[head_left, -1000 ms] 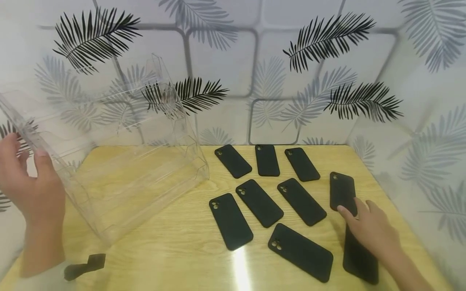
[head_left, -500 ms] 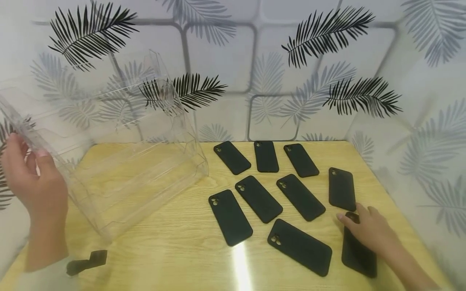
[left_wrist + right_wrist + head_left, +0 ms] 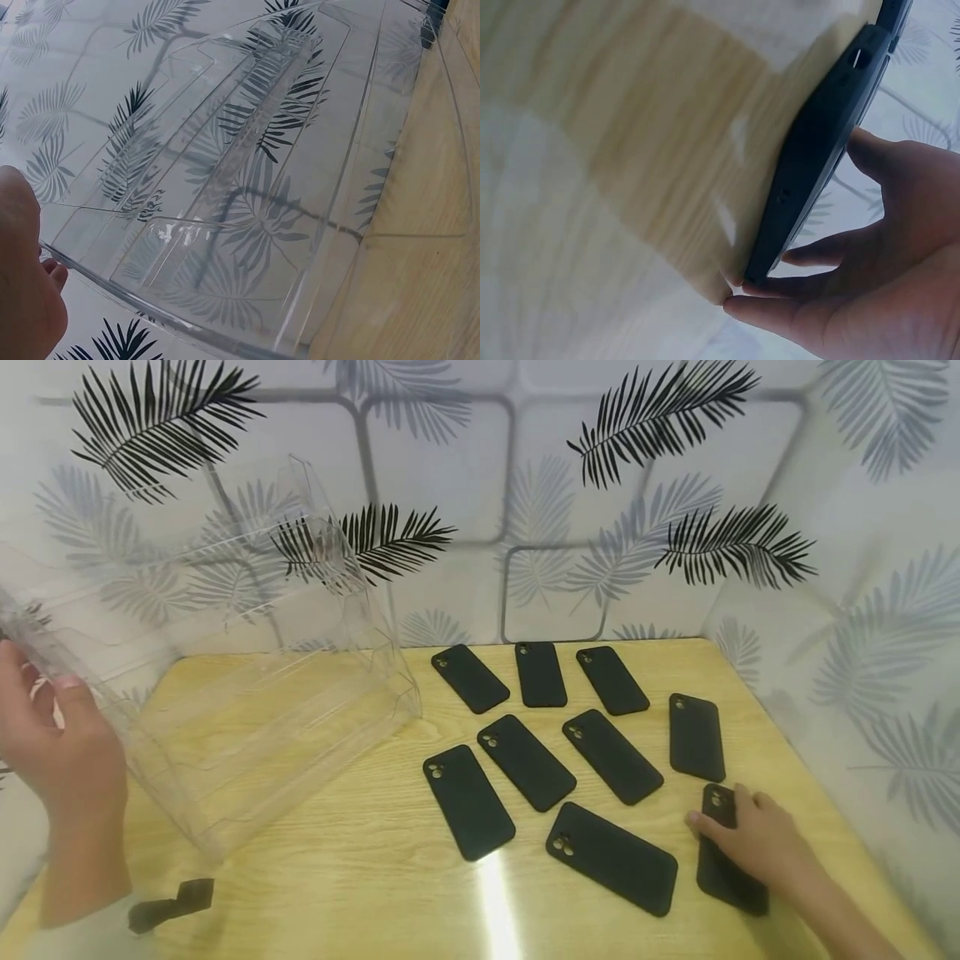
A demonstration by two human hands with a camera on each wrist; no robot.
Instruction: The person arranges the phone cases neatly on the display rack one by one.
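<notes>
On the left of the head view stands a clear plastic rack with stepped tiers, tilted up from the table. My left hand grips its near side edge, thumb in front and fingers curled behind. The left wrist view shows the rack's see-through shelves beyond that hand. At the right, my right hand lies over a black phone case, thumb at its left edge and fingers at the camera-hole end. In the right wrist view, fingertips of the hand hold the edges of the case, close over the wood.
Several more black phone cases lie spread on the wooden table, among them one angled case left of my right hand and one case just beyond it. A leaf-patterned wall covering rises behind and at the right.
My right hand has drawn back from the lower end of the farther case onto the nearer case, uncovering its camera holes. My left hand keeps its hold on the rack; the head view has shifted slightly.
</notes>
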